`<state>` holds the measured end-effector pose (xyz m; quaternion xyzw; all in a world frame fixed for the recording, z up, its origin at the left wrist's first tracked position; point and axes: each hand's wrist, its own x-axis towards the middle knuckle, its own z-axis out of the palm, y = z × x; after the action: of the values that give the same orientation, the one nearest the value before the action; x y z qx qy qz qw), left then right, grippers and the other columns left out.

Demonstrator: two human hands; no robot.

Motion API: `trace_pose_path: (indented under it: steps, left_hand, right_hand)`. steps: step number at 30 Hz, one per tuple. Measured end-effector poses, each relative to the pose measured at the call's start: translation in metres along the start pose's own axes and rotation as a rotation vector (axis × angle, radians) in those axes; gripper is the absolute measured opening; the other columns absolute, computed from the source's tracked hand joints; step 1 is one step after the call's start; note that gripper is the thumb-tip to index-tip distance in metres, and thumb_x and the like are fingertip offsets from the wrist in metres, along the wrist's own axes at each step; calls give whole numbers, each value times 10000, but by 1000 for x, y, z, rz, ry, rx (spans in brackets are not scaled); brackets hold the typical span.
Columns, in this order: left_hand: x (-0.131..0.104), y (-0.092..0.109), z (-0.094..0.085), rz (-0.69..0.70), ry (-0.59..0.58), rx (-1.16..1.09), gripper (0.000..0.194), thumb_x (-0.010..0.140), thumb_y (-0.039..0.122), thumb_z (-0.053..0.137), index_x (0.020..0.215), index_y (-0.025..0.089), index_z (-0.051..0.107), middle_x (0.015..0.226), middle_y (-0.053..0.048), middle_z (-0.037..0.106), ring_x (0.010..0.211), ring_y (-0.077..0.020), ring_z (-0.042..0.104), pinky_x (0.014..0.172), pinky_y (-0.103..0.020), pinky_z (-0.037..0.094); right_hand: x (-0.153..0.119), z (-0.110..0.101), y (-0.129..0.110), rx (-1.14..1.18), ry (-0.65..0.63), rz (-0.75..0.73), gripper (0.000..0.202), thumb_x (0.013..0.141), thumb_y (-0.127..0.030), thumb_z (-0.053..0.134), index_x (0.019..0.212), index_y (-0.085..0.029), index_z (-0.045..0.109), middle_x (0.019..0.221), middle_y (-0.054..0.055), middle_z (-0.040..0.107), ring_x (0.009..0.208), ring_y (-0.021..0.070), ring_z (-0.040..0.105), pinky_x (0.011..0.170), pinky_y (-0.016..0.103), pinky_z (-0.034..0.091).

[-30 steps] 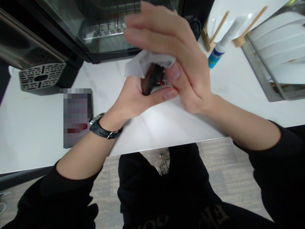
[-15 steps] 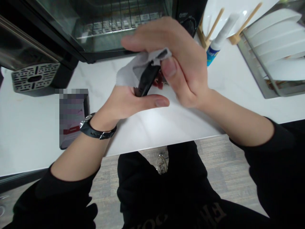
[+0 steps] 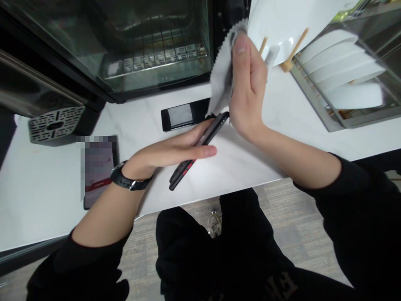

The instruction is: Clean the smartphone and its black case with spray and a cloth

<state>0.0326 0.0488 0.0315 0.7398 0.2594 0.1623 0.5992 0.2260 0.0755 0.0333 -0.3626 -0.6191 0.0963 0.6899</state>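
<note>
My left hand (image 3: pixel 175 150) is wrapped round a black phone (image 3: pixel 203 150) held edge-up and slanted, with red marks on its side. The thumb lies across the near edge; the other fingers are mostly hidden behind it. Above the phone's upper end, my right hand (image 3: pixel 249 83) grips a grey cleaning cloth (image 3: pixel 223 75) with zigzag edges, thumb pointing up. The cloth hangs toward the phone's top end; whether they touch I cannot tell. Behind the left hand, a flat black slab (image 3: pixel 166 121) with a grey rectangle on it lies on the counter.
A partly blurred-out device (image 3: pixel 98 167) lies beside my left forearm on the white counter (image 3: pixel 40 188). Behind stand a glass-fronted oven (image 3: pixel 156 83) and a machine with a slotted drip tray (image 3: pixel 54 125). White plates (image 3: pixel 338 58) fill a rack at the right.
My right hand has risen and moved off the phone with the cloth. The phone now shows its edge, slanting down toward me. The black slab behind has come into view.
</note>
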Motion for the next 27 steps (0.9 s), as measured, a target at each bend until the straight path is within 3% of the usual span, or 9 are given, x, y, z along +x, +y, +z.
trace_pose_path:
  steps: [2,4,6,8,11,15,17,21,27]
  left_hand:
    - [2,1,1,-45,-54,12,811,958,547,727,1655,257,431,1274,-105,695,1086,-249,657,846,-320,571]
    - [3,1,3,-23,6,-56,849,991,549,670,1711,262,325,1568,-136,565,1327,-312,603,983,-378,579]
    - [6,-2,6,62,109,-73,812,1000,514,667,1705,261,352,1746,-100,395,1539,-336,453,1228,-423,443]
    - [10,-7,11,143,137,-102,784,985,479,689,1686,289,393,1821,-34,248,1651,-333,298,1349,-432,288]
    - [16,-16,16,132,182,-169,767,953,445,704,1648,248,445,1791,-56,330,1665,-308,279,1392,-444,175]
    - [17,-20,23,113,180,-179,623,901,415,686,1474,183,604,1679,-108,488,1566,-326,415,1348,-482,271]
    - [15,-19,25,54,198,-188,507,893,393,666,1349,172,667,1567,-117,589,1478,-329,493,1308,-510,328]
    - [18,-23,29,10,219,-222,362,874,431,689,1141,188,715,1367,-101,707,1359,-320,555,1297,-530,332]
    - [39,-40,43,112,297,-433,532,920,657,529,1124,201,710,1376,-106,715,1418,-293,559,1302,-461,344]
  right_hand:
    - [3,-3,1,-78,-38,8,388,1152,-464,290,876,-263,474,854,19,556,863,176,565,881,283,514]
    - [5,-10,-1,-134,-119,-23,442,1140,-491,219,975,-279,570,993,61,637,970,210,608,958,336,533]
    - [5,-19,-5,-148,-175,-106,497,1124,-482,193,1111,-289,650,1115,90,670,1085,248,626,1025,406,538]
    - [0,-30,-10,-154,-207,-174,495,1111,-477,263,1220,-267,698,1117,99,680,1119,275,631,1042,461,540]
    - [-16,-45,-14,-201,-303,-157,438,1109,-314,365,1445,-313,646,1139,88,679,1101,247,654,981,456,569]
    - [-44,-55,-17,-193,-520,-173,566,1081,-171,485,1613,-365,483,1129,40,770,1008,191,717,892,391,622]
    - [-53,-57,-18,-176,-583,-124,588,1071,-143,513,1619,-353,474,1260,45,790,1142,189,745,994,409,641]
    - [-63,-59,-22,-176,-629,-95,471,1067,-129,507,1488,-299,634,1437,71,737,1411,224,662,1200,521,576]
    - [-72,-58,-22,-224,-647,-116,593,1053,-74,480,1589,-325,514,1612,79,596,1551,252,529,1264,645,489]
